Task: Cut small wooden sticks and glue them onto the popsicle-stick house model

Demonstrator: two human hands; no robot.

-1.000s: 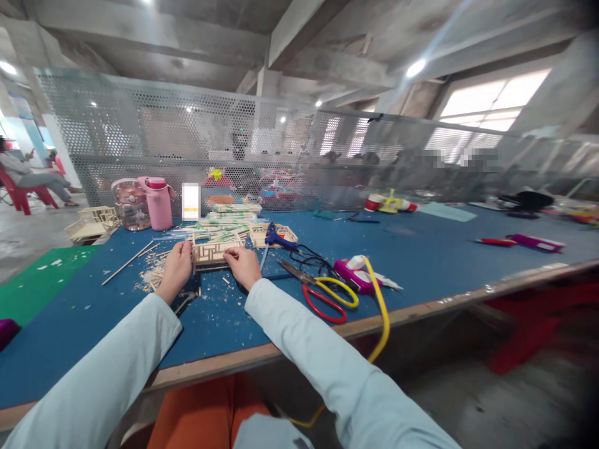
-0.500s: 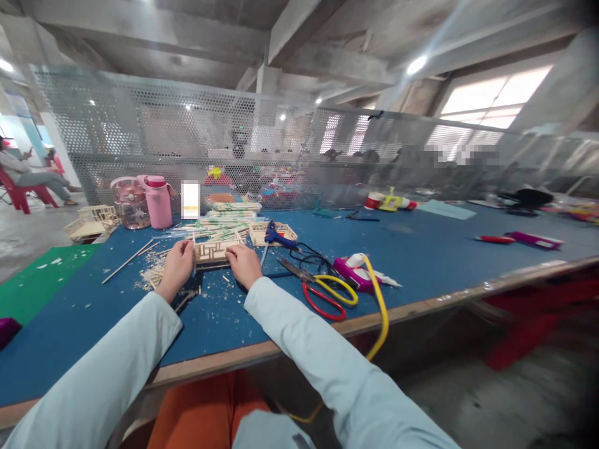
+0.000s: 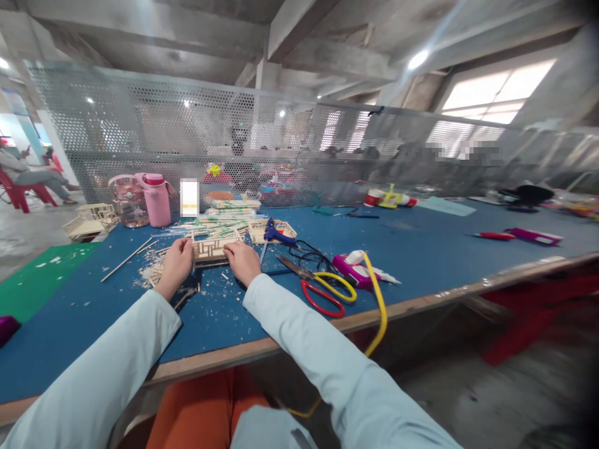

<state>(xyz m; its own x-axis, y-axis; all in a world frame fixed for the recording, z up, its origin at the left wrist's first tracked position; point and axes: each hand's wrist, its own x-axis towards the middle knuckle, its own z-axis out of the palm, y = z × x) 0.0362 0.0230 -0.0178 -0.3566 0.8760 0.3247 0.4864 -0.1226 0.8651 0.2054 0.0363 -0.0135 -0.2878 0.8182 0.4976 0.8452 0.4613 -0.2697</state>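
Observation:
Between my two hands is a small model frame of pale wooden sticks (image 3: 209, 251), held just above the blue tabletop. My left hand (image 3: 176, 262) grips its left end, fingers pinched. At the right end, the closed fingers of my right hand (image 3: 242, 262) hold the same frame; the fingertips are partly hidden. Wood scraps (image 3: 152, 268) lie beside my left hand. Behind the frame are bundles of sticks in wrappers (image 3: 227, 215) and another stick-built piece (image 3: 257, 232). A blue glue gun (image 3: 277, 233) rests against that piece, right of my right hand.
Scissors with red and yellow handles (image 3: 325, 293) lie to the right, near a purple tool (image 3: 353, 271) and a yellow cord (image 3: 380, 305). A pink bottle (image 3: 158, 202) and a clear bottle (image 3: 131, 202) stand at the back left. A perforated metal screen (image 3: 163, 125) runs behind the table.
My hands and the stick frame stay almost in place. The whole view has shifted very slightly.

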